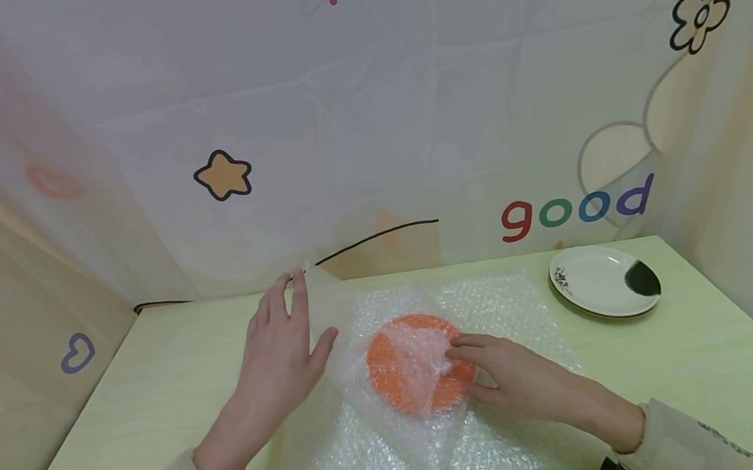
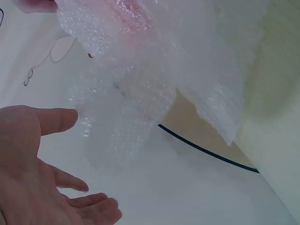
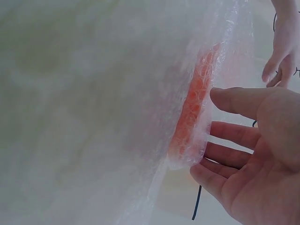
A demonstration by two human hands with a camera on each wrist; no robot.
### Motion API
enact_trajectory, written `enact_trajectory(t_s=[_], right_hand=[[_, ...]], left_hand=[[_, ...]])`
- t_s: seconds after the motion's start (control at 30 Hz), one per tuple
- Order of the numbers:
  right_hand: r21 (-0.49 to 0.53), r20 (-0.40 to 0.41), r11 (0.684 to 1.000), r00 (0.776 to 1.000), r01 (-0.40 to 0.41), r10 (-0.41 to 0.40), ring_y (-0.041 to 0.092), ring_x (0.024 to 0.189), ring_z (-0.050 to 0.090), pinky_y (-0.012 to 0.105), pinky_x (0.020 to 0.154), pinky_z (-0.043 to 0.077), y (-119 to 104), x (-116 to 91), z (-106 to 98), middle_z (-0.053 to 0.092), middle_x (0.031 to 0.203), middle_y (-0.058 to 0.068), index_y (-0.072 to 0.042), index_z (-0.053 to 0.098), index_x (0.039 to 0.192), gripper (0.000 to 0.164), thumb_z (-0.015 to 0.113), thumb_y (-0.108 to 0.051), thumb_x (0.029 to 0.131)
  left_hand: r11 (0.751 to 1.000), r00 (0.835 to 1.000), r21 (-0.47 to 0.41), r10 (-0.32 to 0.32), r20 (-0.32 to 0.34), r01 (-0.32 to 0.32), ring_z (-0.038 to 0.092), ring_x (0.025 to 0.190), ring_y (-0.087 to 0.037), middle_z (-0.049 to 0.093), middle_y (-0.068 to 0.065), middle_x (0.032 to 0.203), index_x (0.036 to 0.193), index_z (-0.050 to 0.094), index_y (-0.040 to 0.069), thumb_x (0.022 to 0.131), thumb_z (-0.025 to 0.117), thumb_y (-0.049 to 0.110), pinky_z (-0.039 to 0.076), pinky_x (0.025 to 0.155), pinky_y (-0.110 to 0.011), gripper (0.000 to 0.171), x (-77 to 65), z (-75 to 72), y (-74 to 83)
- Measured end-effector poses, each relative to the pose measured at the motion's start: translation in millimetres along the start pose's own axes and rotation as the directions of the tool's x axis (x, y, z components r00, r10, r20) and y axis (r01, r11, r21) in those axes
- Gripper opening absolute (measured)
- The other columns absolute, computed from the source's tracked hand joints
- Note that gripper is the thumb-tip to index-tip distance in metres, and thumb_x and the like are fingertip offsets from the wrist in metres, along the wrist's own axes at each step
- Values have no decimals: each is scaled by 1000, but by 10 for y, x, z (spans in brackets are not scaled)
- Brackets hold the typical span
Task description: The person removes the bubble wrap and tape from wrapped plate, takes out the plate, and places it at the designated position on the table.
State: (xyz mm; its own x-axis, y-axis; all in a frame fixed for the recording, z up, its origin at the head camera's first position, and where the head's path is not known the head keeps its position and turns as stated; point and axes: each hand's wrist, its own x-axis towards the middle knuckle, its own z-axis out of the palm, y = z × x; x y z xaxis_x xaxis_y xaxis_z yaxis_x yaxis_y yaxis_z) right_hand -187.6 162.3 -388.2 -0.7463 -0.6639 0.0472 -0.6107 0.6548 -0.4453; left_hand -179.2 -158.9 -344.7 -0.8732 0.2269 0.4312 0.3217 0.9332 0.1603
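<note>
A round orange thing lies at the middle of a bubble wrap sheet, with a pointed flap folded over part of its face. My right hand touches its right edge through the wrap. In the right wrist view the wrapped orange edge meets the thumb tip and loosely bent fingers of the right hand. My left hand is spread beside a raised left corner of the wrap. Straight, parted fingers of the left hand show in the left wrist view, holding nothing.
Two stacked white plates, the top one with a dark patch, sit at the table's back right. The pale green table runs back to a printed curtain, which also closes in both sides.
</note>
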Motion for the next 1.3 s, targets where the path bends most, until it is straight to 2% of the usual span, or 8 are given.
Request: enact_trajectory(t_s=[0.2,0.4,0.5,0.63,0.97,1.1,1.2,1.3], right_hand=[[4,5,1000,1000,-19,19,39,137,49,56,108,42,-18,7,-7,55,146,18,-3,66,133,46,79,-12,91],[11,10,999,999,-31,31,38,138,48,56,108,42,-17,7,-8,55,147,17,-4,66,133,46,80,-13,91],[7,7,1000,1000,-22,22,39,137,49,56,108,42,-12,5,-4,55,146,18,-4,66,133,46,79,-13,91],[-6,2,1000,1000,-5,5,39,136,50,56,109,42,-8,5,1,57,144,17,-4,66,133,45,79,-12,91],[-19,-1,1000,1000,-2,2,38,135,51,56,108,43,-12,5,-9,58,143,17,-4,66,133,45,79,-14,91],[-17,2,1000,1000,-7,7,39,135,51,56,108,43,-14,7,-8,58,143,16,-4,66,134,46,79,-14,91],[-11,4,1000,1000,-16,16,38,135,50,57,108,43,-14,8,-5,58,143,16,-5,66,134,46,79,-14,91],[-9,3,1000,1000,-15,15,38,135,50,56,108,43,-14,9,-4,58,144,16,-5,66,134,46,79,-14,91]], left_hand=[[987,985,11,161,-58,-160,39,140,-46,35,-29,154,151,39,-11,94,75,26,35,113,-59,76,-12,0,115],[948,945,9,317,75,-319,43,141,-39,45,-25,152,141,54,-9,98,71,24,33,117,-50,57,-29,68,232],[949,938,-17,313,146,-314,49,136,-38,52,-22,147,139,58,-6,99,70,24,37,115,-49,52,-43,104,264],[960,942,-37,281,181,-279,59,125,-36,63,-19,134,136,61,-5,99,70,24,44,108,-48,48,-49,129,264],[956,944,-102,289,163,-275,71,104,-29,75,-11,108,117,72,0,99,70,22,52,95,-51,29,-28,102,202],[944,940,-134,318,122,-302,74,89,-22,76,-5,96,104,76,5,99,70,20,54,89,-50,16,-28,105,170],[933,935,-148,342,92,-327,67,67,-13,70,5,76,88,74,11,99,69,17,55,78,-42,13,-29,96,162],[932,936,-179,337,103,-316,49,53,-5,53,13,60,74,66,16,100,68,18,49,61,-31,26,-26,74,168]])
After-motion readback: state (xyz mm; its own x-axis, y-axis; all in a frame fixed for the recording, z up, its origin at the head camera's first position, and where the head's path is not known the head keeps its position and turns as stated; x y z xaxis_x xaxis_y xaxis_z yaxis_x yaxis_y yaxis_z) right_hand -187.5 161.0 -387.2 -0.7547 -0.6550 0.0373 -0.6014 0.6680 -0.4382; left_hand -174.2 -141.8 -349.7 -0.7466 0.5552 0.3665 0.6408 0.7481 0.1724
